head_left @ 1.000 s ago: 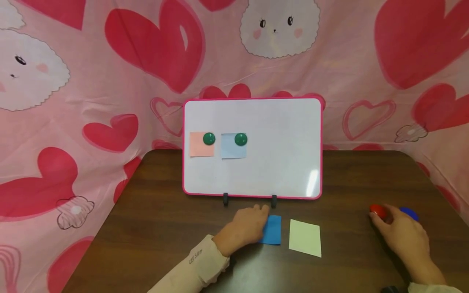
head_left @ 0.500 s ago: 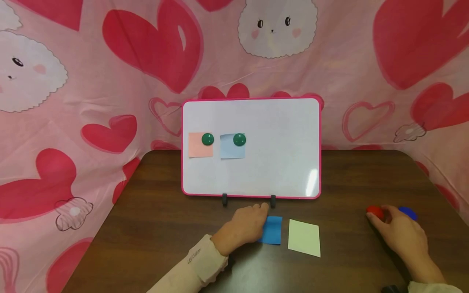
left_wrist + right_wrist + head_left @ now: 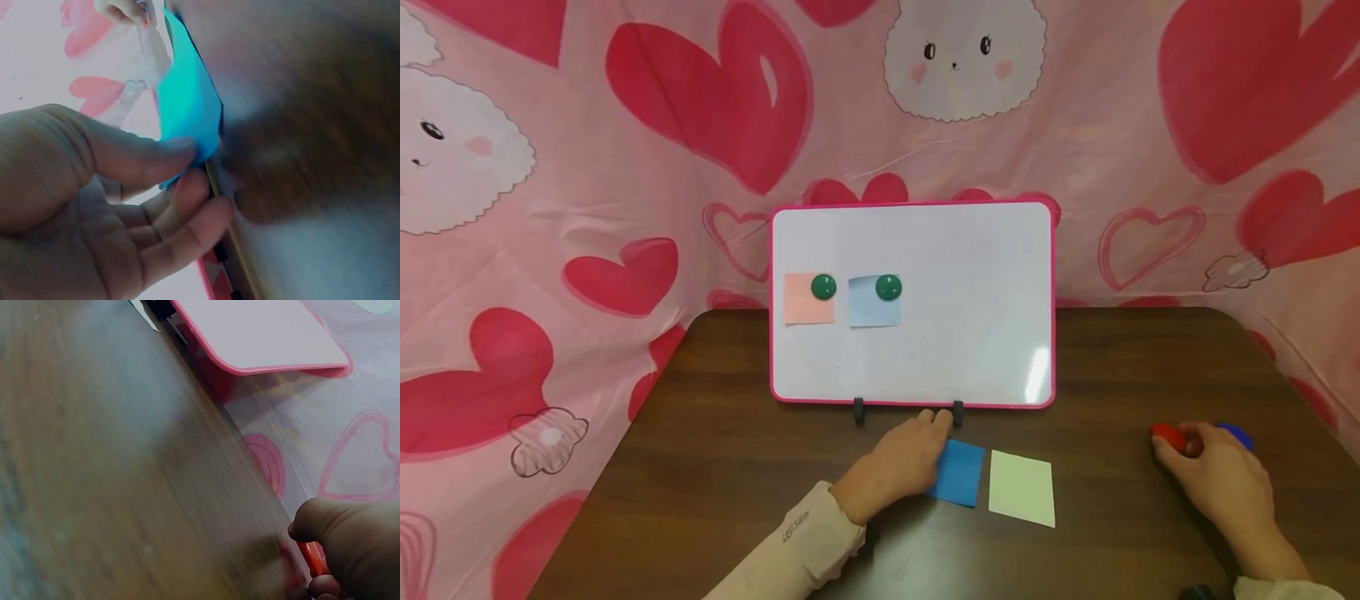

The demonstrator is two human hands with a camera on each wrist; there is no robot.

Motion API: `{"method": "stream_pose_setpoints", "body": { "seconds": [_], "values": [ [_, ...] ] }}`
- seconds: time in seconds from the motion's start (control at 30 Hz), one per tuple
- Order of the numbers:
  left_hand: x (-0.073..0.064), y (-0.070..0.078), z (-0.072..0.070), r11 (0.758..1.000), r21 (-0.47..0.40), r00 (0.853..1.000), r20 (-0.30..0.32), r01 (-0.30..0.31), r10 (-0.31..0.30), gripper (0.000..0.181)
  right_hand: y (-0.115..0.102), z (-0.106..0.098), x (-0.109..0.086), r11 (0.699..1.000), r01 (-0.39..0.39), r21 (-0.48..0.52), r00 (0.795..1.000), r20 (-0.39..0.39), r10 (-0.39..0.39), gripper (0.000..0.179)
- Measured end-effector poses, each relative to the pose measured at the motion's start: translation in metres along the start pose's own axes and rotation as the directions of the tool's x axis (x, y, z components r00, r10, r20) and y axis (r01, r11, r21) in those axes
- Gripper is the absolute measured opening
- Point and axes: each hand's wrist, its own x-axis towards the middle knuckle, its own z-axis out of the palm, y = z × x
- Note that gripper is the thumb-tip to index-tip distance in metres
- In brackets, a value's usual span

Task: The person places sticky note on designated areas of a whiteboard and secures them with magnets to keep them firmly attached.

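My left hand [image 3: 901,458] pinches the left edge of a blue sticky note [image 3: 958,473] between thumb and fingers. In the left wrist view the blue note [image 3: 187,103] bends up from the table under the thumb. At the right, my right hand [image 3: 1223,483] grips a red round magnet [image 3: 1167,437] between thumb and fingertips; in the right wrist view only a sliver of the red magnet [image 3: 312,557] shows. A blue magnet [image 3: 1236,435] lies behind that hand, partly hidden. Just right of the blue note, a pale green sticky note [image 3: 1022,489] lies flat.
A pink-framed whiteboard [image 3: 970,308] stands on black feet [image 3: 958,413] at the table's back. Two green magnets, left [image 3: 823,287] and right [image 3: 889,287], hold a peach note [image 3: 801,307] and a light blue note [image 3: 868,312] on it. Pink heart-patterned cloth [image 3: 1075,100] hangs behind.
The blue note has turned slightly, its right side shifting toward the green note. Both hands stay nearly in place, the right still at the red magnet. The head view has shifted a little.
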Motion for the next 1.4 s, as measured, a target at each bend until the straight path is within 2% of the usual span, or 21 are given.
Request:
{"method": "stream_pose_setpoints", "body": {
  "seconds": [0.27, 0.4, 0.5, 0.63, 0.73, 0.9, 1.03, 1.13, 1.3, 1.4],
  "values": [
    [0.007, -0.001, -0.002, 0.999, -0.015, 0.998, -0.049, -0.039, 0.039, 0.025, 0.001, 0.001, 0.001, 1.0, 0.015, 0.01, 1.0, -0.025, -0.015, 0.055],
    [0.01, -0.004, -0.005, 0.997, -0.043, 0.992, -0.106, -0.066, 0.061, 0.019, 0.002, 0.002, 0.0, 1.0, 0.018, 0.015, 0.999, -0.027, -0.018, 0.055],
    [0.01, -0.007, -0.009, 0.993, -0.097, 0.99, -0.127, -0.07, 0.057, 0.022, 0.002, 0.001, 0.001, 1.0, 0.019, 0.021, 0.999, -0.031, -0.018, 0.054],
    [0.01, -0.007, -0.015, 0.983, -0.178, 0.992, -0.122, -0.048, 0.026, 0.028, 0.0, 0.001, 0.001, 0.999, 0.022, 0.024, 0.999, -0.041, -0.021, 0.052],
    [0.012, -0.008, -0.017, 0.98, -0.187, 0.988, -0.148, -0.062, 0.034, 0.024, 0.0, 0.0, 0.001, 1.0, 0.019, 0.025, 0.999, -0.04, -0.018, 0.052],
    [0.012, -0.01, -0.018, 0.977, -0.184, 0.974, -0.216, -0.106, 0.065, 0.019, 0.0, -0.002, 0.001, 1.0, 0.012, 0.025, 1.0, -0.016, -0.011, 0.055],
    [0.012, -0.01, -0.02, 0.955, -0.253, 0.955, -0.288, -0.152, 0.076, 0.014, 0.0, -0.002, 0.001, 1.0, 0.014, 0.026, 1.0, -0.015, -0.014, 0.055],
    [0.014, -0.01, -0.023, 0.94, -0.296, 0.936, -0.347, -0.172, 0.062, 0.011, 0.001, -0.002, 0.001, 1.0, 0.015, 0.024, 1.0, -0.017, -0.014, 0.055],
    [0.017, -0.008, -0.031, 0.93, -0.321, 0.902, -0.432, -0.178, 0.024, 0.011, 0.001, -0.002, 0.001, 1.0, 0.006, 0.024, 1.0, -0.012, -0.006, 0.055],
    [0.02, -0.01, -0.038, 0.91, -0.375, 0.903, -0.43, -0.177, -0.002, 0.012, 0.001, -0.002, 0.0, 1.0, 0.005, 0.024, 1.0, -0.009, -0.005, 0.055]
  ]
}}
